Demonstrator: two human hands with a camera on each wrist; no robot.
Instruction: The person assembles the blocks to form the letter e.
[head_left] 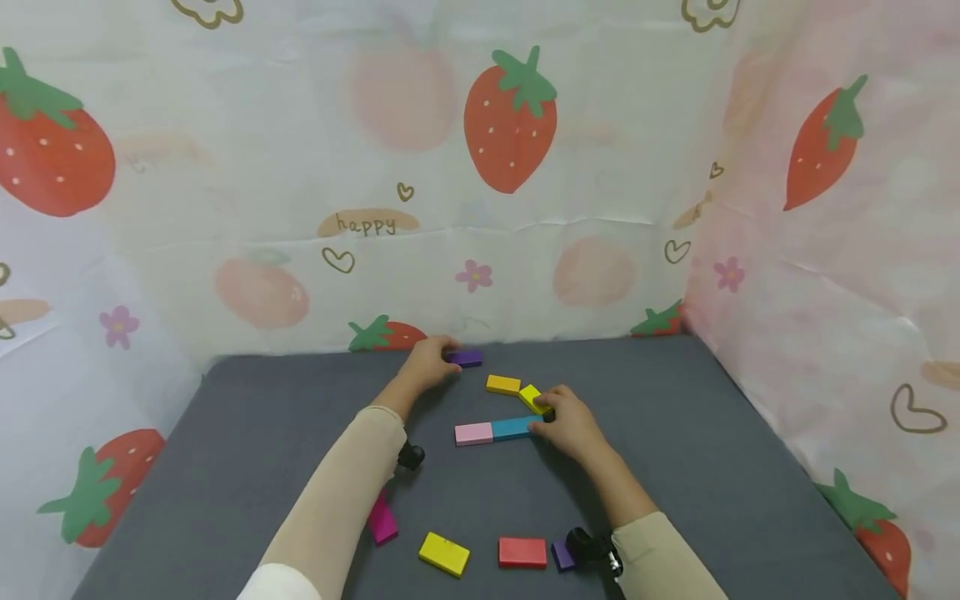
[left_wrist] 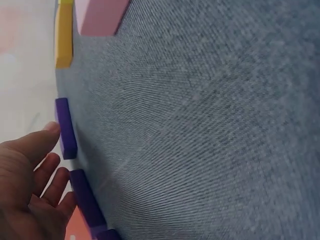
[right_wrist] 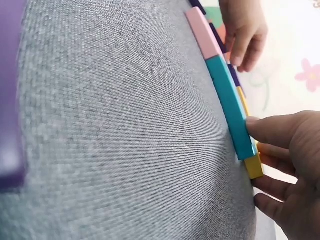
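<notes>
My left hand (head_left: 427,364) is at the back of the table with its thumb against a purple block (head_left: 467,358). Its other fingers lie loosely beside a second dark purple block (left_wrist: 86,197), which the hand hides in the head view. My right hand (head_left: 572,422) rests its thumb on the right end of a blue block (head_left: 512,428). Its fingers reach behind to a slanted yellow block (head_left: 533,397). A pink block (head_left: 473,434) adjoins the blue one on the left. Behind them lies an orange-yellow block (head_left: 502,384), meeting the slanted yellow one.
Nearer the front lie a magenta block (head_left: 383,521), partly behind the left sleeve, a yellow block (head_left: 445,555), a red block (head_left: 522,552) and a purple block (head_left: 562,556) beside the right wrist camera. A patterned cloth wall (head_left: 420,167) stands behind the grey tabletop (head_left: 712,467).
</notes>
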